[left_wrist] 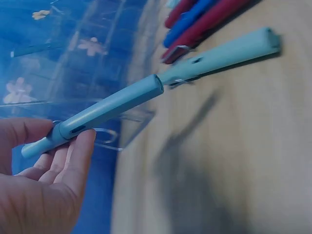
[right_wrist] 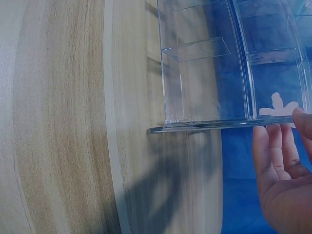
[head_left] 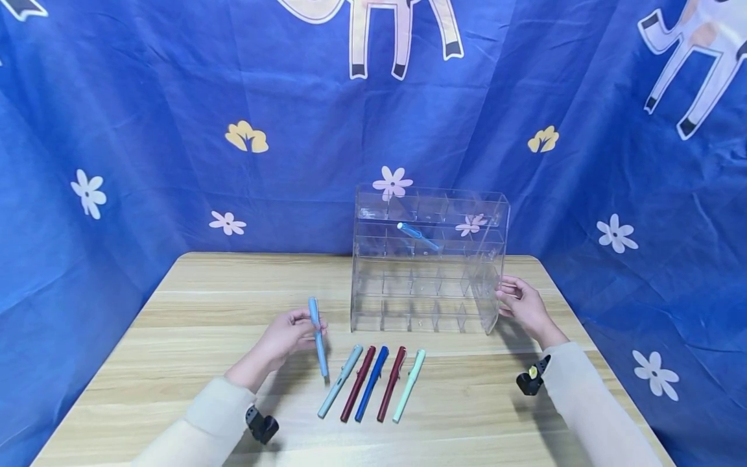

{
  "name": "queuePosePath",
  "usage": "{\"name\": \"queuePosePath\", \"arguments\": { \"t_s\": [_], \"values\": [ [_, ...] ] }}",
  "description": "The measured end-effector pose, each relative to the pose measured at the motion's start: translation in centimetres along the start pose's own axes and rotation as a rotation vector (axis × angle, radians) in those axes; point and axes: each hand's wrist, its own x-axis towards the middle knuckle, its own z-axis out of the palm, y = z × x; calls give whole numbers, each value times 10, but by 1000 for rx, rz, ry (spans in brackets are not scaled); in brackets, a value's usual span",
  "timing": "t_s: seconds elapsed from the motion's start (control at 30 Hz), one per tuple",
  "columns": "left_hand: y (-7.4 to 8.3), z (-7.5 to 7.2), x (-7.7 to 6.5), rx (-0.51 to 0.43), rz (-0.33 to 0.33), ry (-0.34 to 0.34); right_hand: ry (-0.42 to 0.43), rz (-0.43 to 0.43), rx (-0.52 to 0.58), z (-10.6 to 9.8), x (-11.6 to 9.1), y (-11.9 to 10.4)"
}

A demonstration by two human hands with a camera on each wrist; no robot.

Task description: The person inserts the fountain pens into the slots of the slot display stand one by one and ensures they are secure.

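My left hand (head_left: 294, 334) pinches a light blue capped pen (head_left: 318, 344) between thumb and fingers. In the left wrist view this pen (left_wrist: 112, 107) points away from the palm, overlapping a grey-blue pen (left_wrist: 229, 53) on the table. Beyond it stands a clear acrylic pen rack (head_left: 426, 266) with tiers of small compartments. A blue pen (head_left: 417, 235) lies slanted in an upper tier. At the rack's right side panel is my right hand (head_left: 525, 308). The right wrist view shows its thumb and fingers (right_wrist: 275, 151) on either side of that panel's edge.
In front of the rack several pens lie side by side on the wooden table (head_left: 233, 285): grey-blue (head_left: 340, 381), dark red (head_left: 358, 384), blue (head_left: 371, 384), another dark red (head_left: 391, 384) and mint green (head_left: 409, 386). A blue patterned curtain (head_left: 163, 130) hangs behind and beside the table.
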Motion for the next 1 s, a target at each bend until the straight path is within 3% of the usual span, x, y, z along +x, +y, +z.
{"name": "queuePosePath", "arguments": {
  "t_s": [0.27,0.53,0.77,1.0],
  "values": [
    [37,-4,10,-22,75,40,-6,4,-6,0,0,-1],
    [69,0,23,-109,151,83,-7,7,-1,0,-1,-1],
    [99,7,30,-128,223,125,-10,-13,10,-1,-1,-1],
    [123,16,41,-107,252,194,-18,-17,9,-1,0,-2]
  ]
}}
